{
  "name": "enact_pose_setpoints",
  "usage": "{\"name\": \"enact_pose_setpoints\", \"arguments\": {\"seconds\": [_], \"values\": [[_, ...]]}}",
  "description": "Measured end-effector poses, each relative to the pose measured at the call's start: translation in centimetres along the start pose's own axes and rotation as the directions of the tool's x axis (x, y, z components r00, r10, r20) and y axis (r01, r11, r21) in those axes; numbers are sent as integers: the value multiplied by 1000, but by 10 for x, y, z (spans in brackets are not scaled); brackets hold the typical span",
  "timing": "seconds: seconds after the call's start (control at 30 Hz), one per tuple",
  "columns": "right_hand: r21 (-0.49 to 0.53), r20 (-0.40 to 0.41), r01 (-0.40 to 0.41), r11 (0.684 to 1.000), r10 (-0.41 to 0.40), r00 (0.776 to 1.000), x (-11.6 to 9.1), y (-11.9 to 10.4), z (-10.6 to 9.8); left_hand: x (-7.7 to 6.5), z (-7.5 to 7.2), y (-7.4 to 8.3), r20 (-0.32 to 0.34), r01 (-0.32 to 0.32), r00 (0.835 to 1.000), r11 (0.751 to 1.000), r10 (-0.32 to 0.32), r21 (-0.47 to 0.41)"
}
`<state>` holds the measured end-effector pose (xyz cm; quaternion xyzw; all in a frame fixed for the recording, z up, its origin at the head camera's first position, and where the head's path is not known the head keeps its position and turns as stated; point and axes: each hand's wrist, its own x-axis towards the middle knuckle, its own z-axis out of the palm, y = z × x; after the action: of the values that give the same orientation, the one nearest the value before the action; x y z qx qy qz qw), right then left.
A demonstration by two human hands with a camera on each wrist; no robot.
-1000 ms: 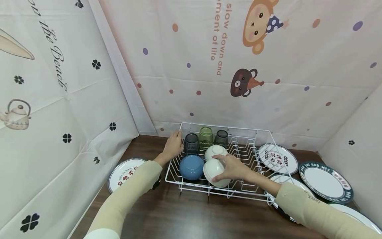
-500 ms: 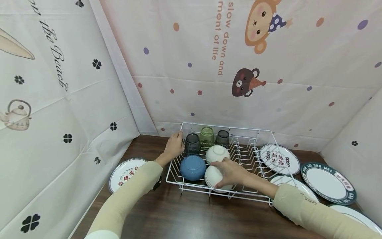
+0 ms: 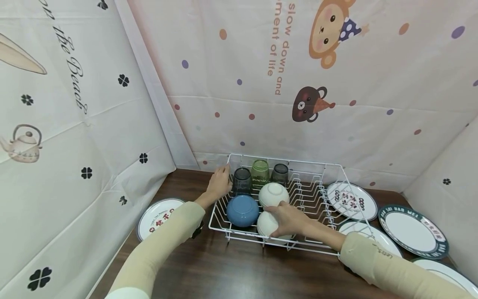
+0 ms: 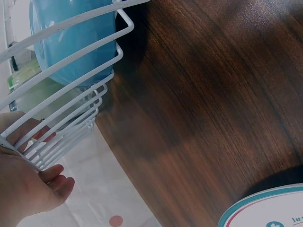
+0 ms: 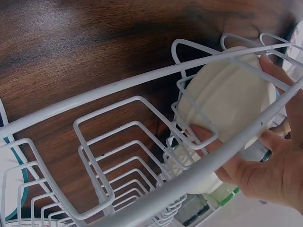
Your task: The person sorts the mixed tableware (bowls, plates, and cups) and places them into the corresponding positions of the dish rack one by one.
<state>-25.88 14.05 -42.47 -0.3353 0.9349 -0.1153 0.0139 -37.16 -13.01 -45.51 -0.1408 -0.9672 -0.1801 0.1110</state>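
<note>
At the left side of a white wire dish rack [image 4: 66,60], my left hand [image 3: 219,182] grips the wires, with fingers and thumb around them in the left wrist view. My right hand [image 3: 289,219] holds an upside-down white bowl [image 3: 267,224] in the rack's front row, thumb and fingers spread across its sides. The right wrist view shows this white bowl [image 5: 227,94] among the wires. A second white bowl [image 3: 274,194] sits behind it. To its left is an upturned blue bowl [image 3: 242,211]. Two dark glasses [image 3: 242,180] and a green glass [image 3: 260,172] stand along the back.
A plate [image 3: 158,216] lies left of the rack on the dark wooden table [image 3: 224,274]. Several plates lie to the right, among them a green-rimmed plate [image 3: 412,230]. A printed cloth wall [image 3: 224,133] rises close behind the rack.
My right hand has moved the white bowl slightly towards the front edge of the rack, away from the bowl behind it. My left hand stays on the rack's side.
</note>
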Motion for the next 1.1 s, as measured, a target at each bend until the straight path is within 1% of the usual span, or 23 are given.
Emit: {"name": "enact_pose_setpoints", "arguments": {"seconds": [0.07, 0.23, 0.27, 0.37, 0.43, 0.53, 0.63, 0.77, 0.83, 0.9, 0.97, 1.03, 1.1], "values": [[-30, -8, 9, 1000, -9, 1000, -2, 2, 0, 1, 2, 2, 1, -8, 1000, 1000, 8, -7], [-62, -18, 37, 997, -39, 999, -4, 0, 4, 1, 3, 4, -20, 9, 1000, 1000, -9, -5], [-63, -17, 30, 998, -31, 999, -5, -1, 4, 2, 4, 5, -20, 7, 1000, 1000, -7, -11], [-71, -18, 8, 997, -9, 1000, -3, -6, 7, -1, 1, 0, -26, -3, 1000, 1000, 2, -26], [-75, -13, -17, 997, 16, 1000, -3, -7, 7, -2, 0, 0, -18, -1, 1000, 999, 1, -35], [-58, 7, -47, 997, 47, 999, -5, -9, 7, -3, 1, 0, -9, 7, 1000, 999, -7, -50], [-28, 50, -83, 996, 85, 995, -7, -11, 4, -3, 1, 1, 5, 20, 1000, 998, -19, -62], [-11, 102, -108, 994, 108, 989, -8, -10, 1, -2, 1, 2, 0, 22, 1000, 997, -22, -76], [-10, 122, -93, 996, 93, 988, -7, -10, 1, -2, 0, 1, -4, 24, 1000, 997, -24, -74], [-4, 143, -68, 998, 68, 987, -6, -9, 0, -2, 0, 0, 8, 29, 1000, 997, -28, -69], [29, 169, -52, 998, 47, 985, -4, -8, -3, -1, 0, -1, 13, 31, 999, 997, -30, -64], [80, 192, -54, 995, 38, 981, -3, -7, -8, -1, 1, -2, 18, 40, 999, 997, -38, -64], [120, 190, -56, 991, 32, 981, -2, -4, -14, -1, 2, -2, 19, 46, 999, 997, -45, -64]]}}
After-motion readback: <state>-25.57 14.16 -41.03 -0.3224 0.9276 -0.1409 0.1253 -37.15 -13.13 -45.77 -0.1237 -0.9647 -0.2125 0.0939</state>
